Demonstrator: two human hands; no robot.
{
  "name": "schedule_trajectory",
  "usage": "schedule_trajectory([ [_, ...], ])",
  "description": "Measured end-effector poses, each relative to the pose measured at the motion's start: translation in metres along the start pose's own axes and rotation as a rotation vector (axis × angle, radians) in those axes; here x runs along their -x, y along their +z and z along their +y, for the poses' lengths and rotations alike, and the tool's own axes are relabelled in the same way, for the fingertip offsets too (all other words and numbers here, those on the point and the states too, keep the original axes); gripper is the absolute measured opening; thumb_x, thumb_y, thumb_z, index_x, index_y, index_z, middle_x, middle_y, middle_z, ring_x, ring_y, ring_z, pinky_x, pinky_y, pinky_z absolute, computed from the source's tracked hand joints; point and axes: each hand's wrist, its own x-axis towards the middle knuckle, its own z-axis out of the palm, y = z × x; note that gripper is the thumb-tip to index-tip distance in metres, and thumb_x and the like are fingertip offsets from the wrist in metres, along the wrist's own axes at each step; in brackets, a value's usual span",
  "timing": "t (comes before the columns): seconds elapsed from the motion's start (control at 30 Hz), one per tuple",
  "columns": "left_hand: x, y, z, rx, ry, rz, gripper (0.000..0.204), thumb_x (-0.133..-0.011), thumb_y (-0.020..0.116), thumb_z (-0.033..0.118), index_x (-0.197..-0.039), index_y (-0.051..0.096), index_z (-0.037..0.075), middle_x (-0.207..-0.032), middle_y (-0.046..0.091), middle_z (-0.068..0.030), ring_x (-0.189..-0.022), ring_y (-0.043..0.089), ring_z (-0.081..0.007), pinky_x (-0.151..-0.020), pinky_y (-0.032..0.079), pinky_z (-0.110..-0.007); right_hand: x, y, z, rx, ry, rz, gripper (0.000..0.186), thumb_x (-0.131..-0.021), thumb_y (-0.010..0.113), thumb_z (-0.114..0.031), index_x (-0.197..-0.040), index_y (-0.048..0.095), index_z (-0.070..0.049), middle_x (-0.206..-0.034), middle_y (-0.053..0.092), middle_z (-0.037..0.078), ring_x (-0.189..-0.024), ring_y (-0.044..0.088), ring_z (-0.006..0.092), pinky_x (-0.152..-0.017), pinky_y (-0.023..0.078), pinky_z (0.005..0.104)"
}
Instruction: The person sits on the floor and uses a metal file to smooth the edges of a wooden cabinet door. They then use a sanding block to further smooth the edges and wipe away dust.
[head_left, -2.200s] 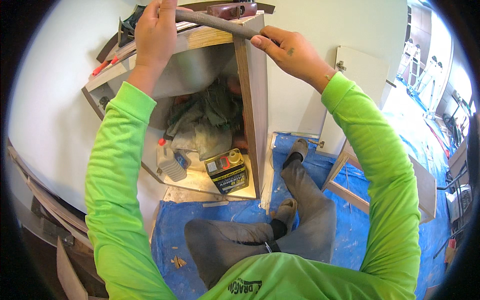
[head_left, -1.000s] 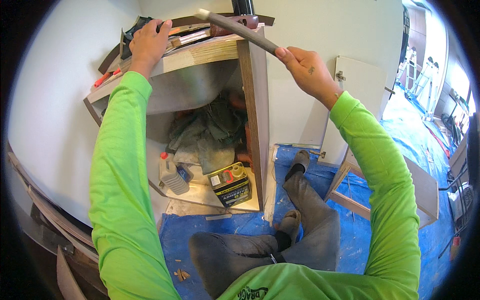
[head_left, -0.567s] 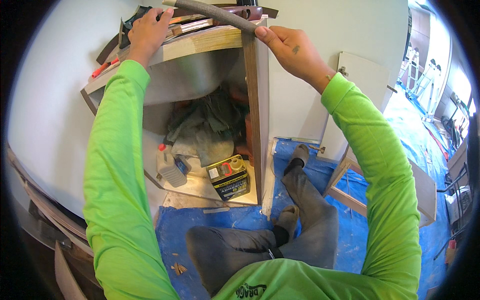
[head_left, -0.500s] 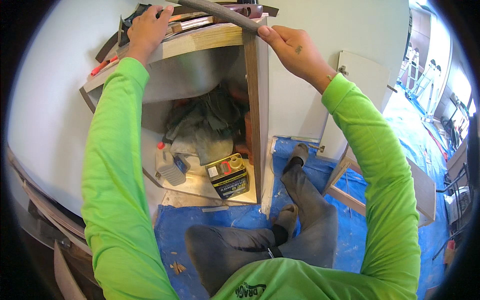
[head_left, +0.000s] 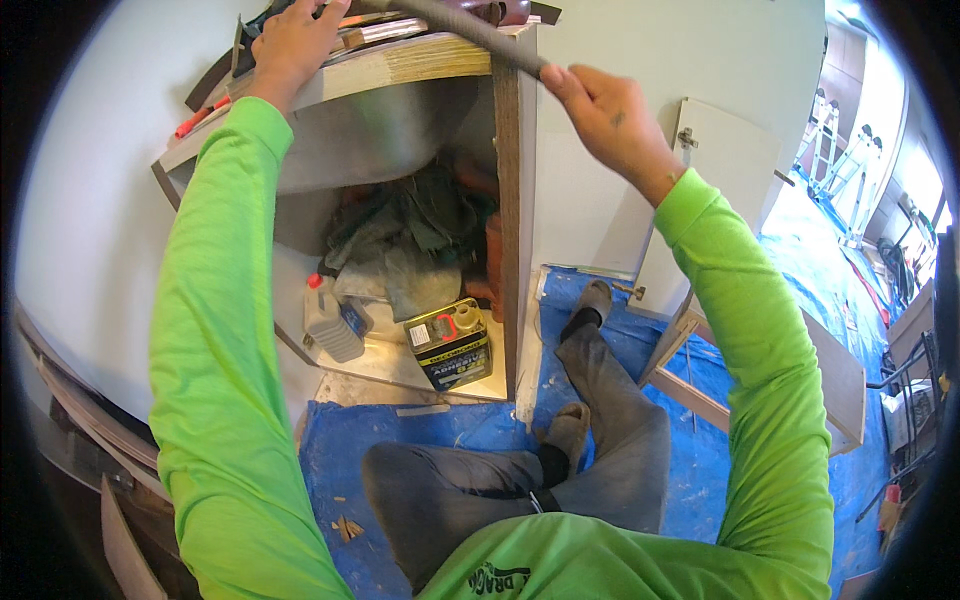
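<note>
Rod (head_left: 468, 29), slim, cylindrical, matte grey-brown

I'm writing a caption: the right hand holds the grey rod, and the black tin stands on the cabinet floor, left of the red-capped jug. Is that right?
Not quite: the black tin stands right of the red-capped jug, as the head view shows. The right hand does hold the grey rod.

Rod (head_left: 465, 28) above cabinet (head_left: 508, 200), open front below — jug (head_left: 333, 325), can (head_left: 455, 362) blocking low
</note>
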Motion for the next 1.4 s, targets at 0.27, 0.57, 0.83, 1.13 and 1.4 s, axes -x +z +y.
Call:
schedule_trajectory([
  [0.27,-0.002,0.0,-0.008,-0.007,0.018,-0.003,0.068,-0.092,0.046,0.07,-0.133,0.063,0.019,-0.13,0.068,-0.0067,-0.124,0.061,-0.032,-0.105,0.043,-0.048,0.053,0.008,0.009,0.114,0.075,-0.149,0.056,-0.102,0.052,-0.052,-0.079,0.062,-0.002,-0.063,0.057,0.02,-0.058,0.055,0.039,-0.057,0.044,0.046],
  [0.57,0.034,-0.033,0.048,0.071,-0.004,0.038,0.046,-0.099,0.055,0.042,-0.119,0.065,0.002,-0.11,0.07,-0.0235,-0.106,0.065,-0.0401,-0.094,0.048,-0.048,0.016,0.001,-0.007,0.02,0.072,0.021,0.057,-0.102,0.052,-0.051,-0.077,0.061,0.0,-0.062,0.055,0.021,-0.057,0.052,0.0394,-0.056,0.043,0.0457],
  [0.83,0.03,-0.03,0.043,0.017,0.031,0.043,0.05,-0.098,0.053,0.044,-0.118,0.065,0.0,-0.112,0.069,-0.0241,-0.107,0.065,-0.039,-0.094,0.048,-0.047,0.078,0.01,0.019,0.186,0.072,-0.153,0.053,-0.101,0.053,-0.048,-0.074,0.06,-0.002,-0.063,0.057,0.022,-0.061,0.057,0.043,-0.057,0.044,0.0492],
  [1.13,0.035,-0.037,0.049,0.047,-0.008,0.011,0.048,-0.099,0.054,0.042,-0.116,0.064,-0.002,-0.108,0.069,-0.0233,-0.104,0.065,-0.0374,-0.092,0.049,-0.047,0.008,-0.001,-0.009,0.027,0.101,0.025,0.057,-0.101,0.053,-0.052,-0.076,0.061,-0.002,-0.061,0.052,0.019,-0.054,0.046,0.0317,-0.056,0.042,0.0449],
  [1.4,0.036,-0.036,0.046,0.06,0.035,0.044,0.049,-0.099,0.054,0.041,-0.118,0.064,-0.002,-0.11,0.069,-0.0243,-0.106,0.064,-0.0386,-0.094,0.048,-0.047,0.078,0.008,0.013,0.131,0.159,-0.145,0.057,-0.101,0.051,-0.053,-0.078,0.063,-0.002,-0.064,0.055,0.023,-0.058,0.056,0.0397,-0.056,0.044,0.046],
])
